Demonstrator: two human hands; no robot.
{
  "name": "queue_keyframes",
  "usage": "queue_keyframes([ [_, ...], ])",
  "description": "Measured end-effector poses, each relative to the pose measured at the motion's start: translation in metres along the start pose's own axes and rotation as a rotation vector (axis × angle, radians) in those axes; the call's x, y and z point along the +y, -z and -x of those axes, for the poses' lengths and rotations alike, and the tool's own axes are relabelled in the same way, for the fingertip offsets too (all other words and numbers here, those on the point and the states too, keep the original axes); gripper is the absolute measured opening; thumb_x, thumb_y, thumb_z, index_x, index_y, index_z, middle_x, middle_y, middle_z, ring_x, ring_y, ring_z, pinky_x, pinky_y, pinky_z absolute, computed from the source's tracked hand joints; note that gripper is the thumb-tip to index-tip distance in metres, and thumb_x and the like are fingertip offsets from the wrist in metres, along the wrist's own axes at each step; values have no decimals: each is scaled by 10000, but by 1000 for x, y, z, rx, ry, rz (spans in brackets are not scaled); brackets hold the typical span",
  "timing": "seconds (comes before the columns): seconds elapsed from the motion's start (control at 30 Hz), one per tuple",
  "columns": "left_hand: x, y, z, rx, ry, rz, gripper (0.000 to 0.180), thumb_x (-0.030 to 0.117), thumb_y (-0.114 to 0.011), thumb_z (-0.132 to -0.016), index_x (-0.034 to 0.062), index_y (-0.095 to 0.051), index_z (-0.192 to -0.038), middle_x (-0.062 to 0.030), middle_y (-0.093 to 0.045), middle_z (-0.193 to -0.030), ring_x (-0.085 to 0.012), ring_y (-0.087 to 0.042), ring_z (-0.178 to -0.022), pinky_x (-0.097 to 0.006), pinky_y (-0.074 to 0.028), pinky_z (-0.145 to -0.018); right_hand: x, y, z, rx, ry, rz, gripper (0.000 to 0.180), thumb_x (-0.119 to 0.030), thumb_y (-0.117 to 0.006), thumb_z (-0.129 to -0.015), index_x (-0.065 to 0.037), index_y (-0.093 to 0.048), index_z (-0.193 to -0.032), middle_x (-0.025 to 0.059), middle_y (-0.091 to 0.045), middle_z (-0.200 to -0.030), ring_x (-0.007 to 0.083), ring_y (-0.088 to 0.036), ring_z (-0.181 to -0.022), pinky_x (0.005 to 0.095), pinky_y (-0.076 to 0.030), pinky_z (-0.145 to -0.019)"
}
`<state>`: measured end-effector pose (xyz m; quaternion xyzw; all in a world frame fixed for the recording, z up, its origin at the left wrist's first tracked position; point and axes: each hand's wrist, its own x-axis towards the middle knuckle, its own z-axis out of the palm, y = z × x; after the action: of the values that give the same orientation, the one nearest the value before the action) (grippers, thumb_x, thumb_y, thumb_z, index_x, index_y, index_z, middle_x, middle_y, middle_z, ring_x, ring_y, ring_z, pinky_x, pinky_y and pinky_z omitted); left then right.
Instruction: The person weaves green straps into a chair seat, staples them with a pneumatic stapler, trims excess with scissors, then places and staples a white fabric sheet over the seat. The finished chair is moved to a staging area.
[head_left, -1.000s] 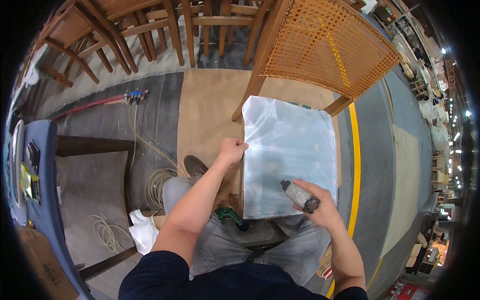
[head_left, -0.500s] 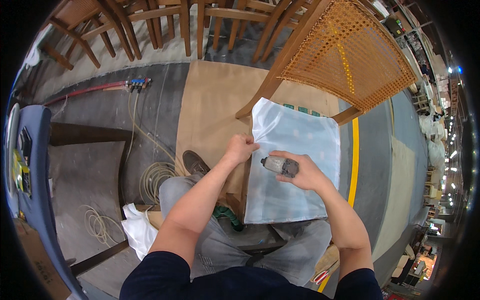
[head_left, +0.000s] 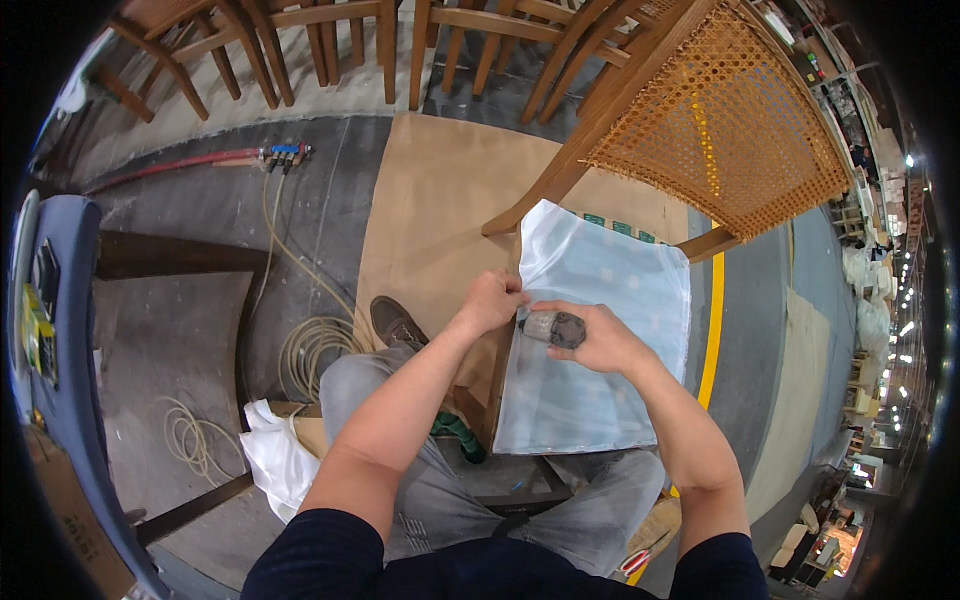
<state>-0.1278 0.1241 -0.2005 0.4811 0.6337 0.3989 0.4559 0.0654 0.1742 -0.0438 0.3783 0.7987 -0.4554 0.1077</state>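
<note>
A wooden chair with a woven cane back (head_left: 735, 125) lies tilted before me, its seat over my lap. Thin white fabric (head_left: 600, 405) covers the seat's pale blue face. At the left edge my left hand (head_left: 492, 300) is closed, pinching the fabric, which creases away from the fingers. My right hand (head_left: 608, 342) wraps round a grey staple gun (head_left: 556, 328). The gun's nose points at the seat's left edge, close beside the left fingertips; whether it touches the fabric, I cannot tell.
Cardboard (head_left: 430, 190) lies under the chair. Coiled air hose (head_left: 318, 348) and a blue manifold (head_left: 285, 155) are on the floor to the left. A blue-padded piece (head_left: 75, 330) stands far left. White cloth (head_left: 275, 455) and scissors (head_left: 638, 562) lie near my legs. Wooden chairs (head_left: 385, 50) line the back.
The staple gun has moved left and slightly nearer my left fingers, up to the seat's left edge. My left hand keeps its pinch on the fabric. The view has shifted a little.
</note>
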Motion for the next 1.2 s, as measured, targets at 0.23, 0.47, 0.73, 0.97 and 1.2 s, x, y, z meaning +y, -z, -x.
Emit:
queue_keyframes([
  [0.23, 10, 10, -6, -83, 150, -43, 287, 249, -860, -865, -28, -784, -889, -149, -749, -869, -251, -702, -793, -402, -551, -731, -7, -3, 4, 33, 18, 62, 636, -155, -842, -836, -239, -641, -1433, 159, -772, -1156, 387, -730, -1069, 458, -580, -940],
  [0.47, 68, 10, -34, 212, 326, -85, 433, 429, -932, -761, 29, -770, -795, -121, -735, -731, -241, -703, -692, -419, -556, -670, 12, -14, 79, 268, 105, -25, 694, -106, -832, -821, -248, -626, -1469, 171, -748, -1238, 413, -707, -1105, 459, -584, -929],
  [0.73, 57, 19, -72, 231, 184, 148, 254, 238, -836, -892, -2, -756, -869, -108, -768, -837, -192, -712, -775, -388, -571, -727, 15, -18, 163, 410, 58, -139, 723, -102, -888, -821, -216, -624, -1484, 173, -727, -1314, 382, -711, -1177, 421, -578, -994],
  [0.97, 77, 25, -80, -16, 244, 383, 236, 65, -674, -1000, 27, -786, -1203, 1, -769, -1026, -119, -633, -857, -299, -462, -780, 41, -26, 194, 509, -48, -354, 713, -71, -887, -834, -198, -631, -1488, 162, -732, -1331, 322, -723, -1203, 385, -565, -1018],
  [1.2, 84, 7, -59, 251, 336, 369, 371, 277, -810, -939, -10, -745, -1165, -66, -738, -1074, -184, -657, -993, -351, -527, -832, 53, -30, 199, 544, -43, -341, 713, -76, -894, -833, -187, -634, -1488, 157, -736, -1331, 308, -724, -1203, 373, -561, -1019],
])
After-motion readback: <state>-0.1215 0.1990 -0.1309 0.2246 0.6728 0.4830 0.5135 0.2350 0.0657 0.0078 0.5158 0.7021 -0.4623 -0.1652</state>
